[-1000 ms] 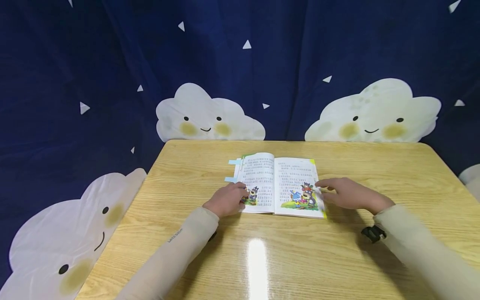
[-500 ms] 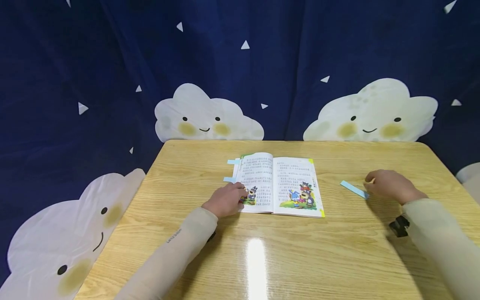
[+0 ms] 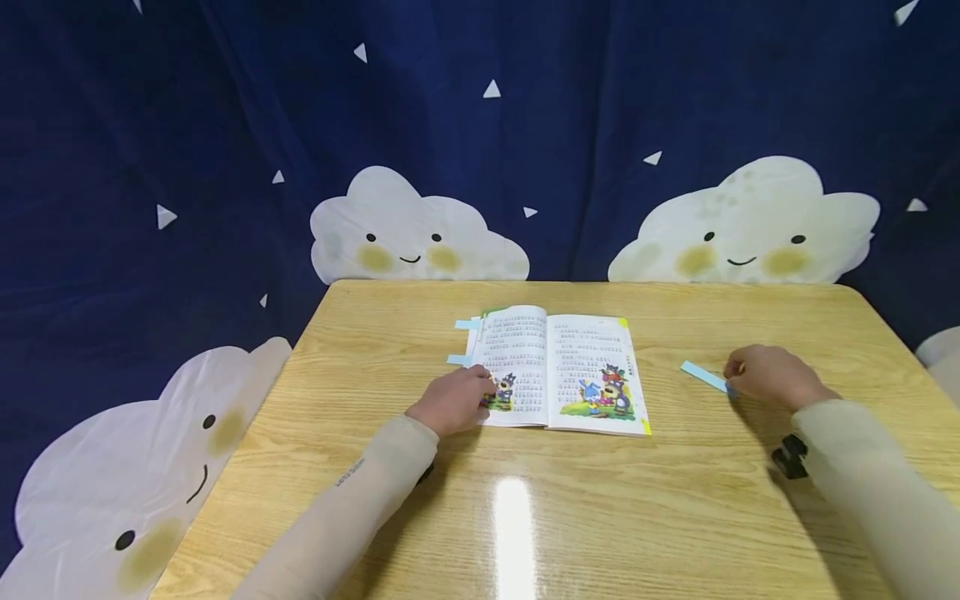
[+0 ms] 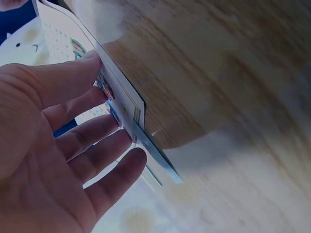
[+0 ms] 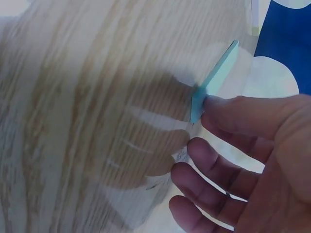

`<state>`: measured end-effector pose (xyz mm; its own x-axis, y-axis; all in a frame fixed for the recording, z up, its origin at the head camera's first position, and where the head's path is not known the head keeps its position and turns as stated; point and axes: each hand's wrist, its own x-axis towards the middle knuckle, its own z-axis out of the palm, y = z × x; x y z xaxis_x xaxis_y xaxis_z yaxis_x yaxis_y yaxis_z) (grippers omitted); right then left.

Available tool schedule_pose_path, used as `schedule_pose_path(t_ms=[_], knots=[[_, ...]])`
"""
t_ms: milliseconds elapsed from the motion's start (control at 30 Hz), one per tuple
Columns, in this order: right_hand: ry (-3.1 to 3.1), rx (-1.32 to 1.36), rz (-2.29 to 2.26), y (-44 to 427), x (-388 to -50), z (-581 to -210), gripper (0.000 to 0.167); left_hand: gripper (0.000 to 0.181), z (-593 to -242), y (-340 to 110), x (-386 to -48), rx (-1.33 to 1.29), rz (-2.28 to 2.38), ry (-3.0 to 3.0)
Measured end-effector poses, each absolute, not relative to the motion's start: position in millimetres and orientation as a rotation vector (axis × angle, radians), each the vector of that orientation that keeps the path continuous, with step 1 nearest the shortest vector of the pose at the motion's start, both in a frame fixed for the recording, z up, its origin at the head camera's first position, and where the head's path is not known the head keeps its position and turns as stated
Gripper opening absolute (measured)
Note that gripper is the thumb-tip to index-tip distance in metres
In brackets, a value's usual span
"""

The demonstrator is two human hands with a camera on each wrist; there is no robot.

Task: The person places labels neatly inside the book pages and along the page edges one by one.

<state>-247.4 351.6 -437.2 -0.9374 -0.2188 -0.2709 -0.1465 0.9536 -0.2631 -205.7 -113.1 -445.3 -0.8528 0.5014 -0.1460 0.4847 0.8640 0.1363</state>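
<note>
An open picture book lies on the wooden table. My left hand rests on the lower outer corner of its left page, thumb and fingers loosely spread in the left wrist view. To the right of the book, a light blue strip lies slantwise on the tabletop. At its near end, my right hand pinches it with thumb and index finger; the strip bends there in the right wrist view. The other fingers of that hand are half curled. The index fingertip is partly hidden behind the thumb.
Two light blue tabs stick out from the book's left edge. The wooden table reaches round the book, with a bright glare spot in front. Behind it hangs a dark blue curtain printed with clouds and triangles.
My right hand has gone from the book's right edge out to the right, where the light blue strip now lies. The strip's near end has bent. My left hand has stayed put.
</note>
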Motion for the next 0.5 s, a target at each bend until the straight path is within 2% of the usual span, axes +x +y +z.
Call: schedule_pose_path(t_ms=[500], knots=[[2.823,-0.245,-0.358,344.8,-253.3,-444.0,0.014,0.022,-445.2,-113.3,-206.4,0.749,0.147,2.862]])
